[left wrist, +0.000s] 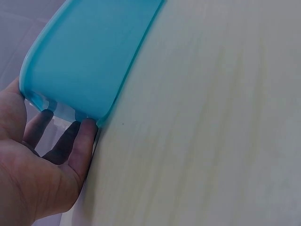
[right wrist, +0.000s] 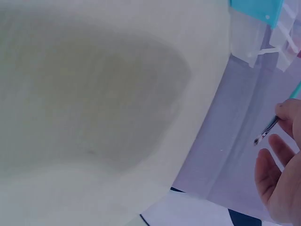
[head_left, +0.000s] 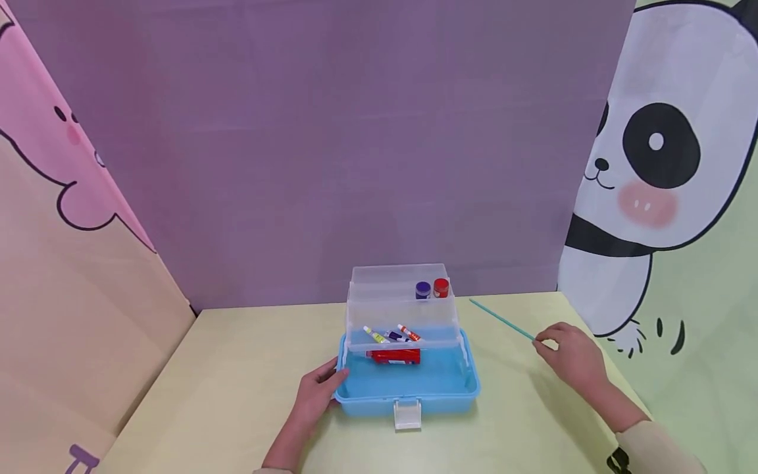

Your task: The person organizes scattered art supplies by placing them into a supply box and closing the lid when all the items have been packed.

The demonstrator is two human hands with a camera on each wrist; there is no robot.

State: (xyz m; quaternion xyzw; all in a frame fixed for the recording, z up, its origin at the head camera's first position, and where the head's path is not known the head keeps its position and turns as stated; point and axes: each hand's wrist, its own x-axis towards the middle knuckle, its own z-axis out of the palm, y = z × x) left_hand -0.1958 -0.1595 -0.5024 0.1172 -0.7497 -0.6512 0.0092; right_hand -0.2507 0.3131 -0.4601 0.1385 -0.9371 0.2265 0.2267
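Inside blue box (head_left: 450, 404): red tube (head_left: 398, 357), seemingly markers (head_left: 376, 335).

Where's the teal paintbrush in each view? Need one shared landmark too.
Head: paintbrush right of the blue box, pinched by the right hand.
Left wrist: not in it.
Right wrist: paintbrush near the right edge, about mid-height.
Shared landmark: blue box, low centre in head, upper left in left wrist, top right in right wrist.

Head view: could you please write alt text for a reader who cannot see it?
A person's right hand pinches a thin teal brush above a pale table while the left hand grips an open blue box. A red item lies inside; two small jars show at its raised clear trays.
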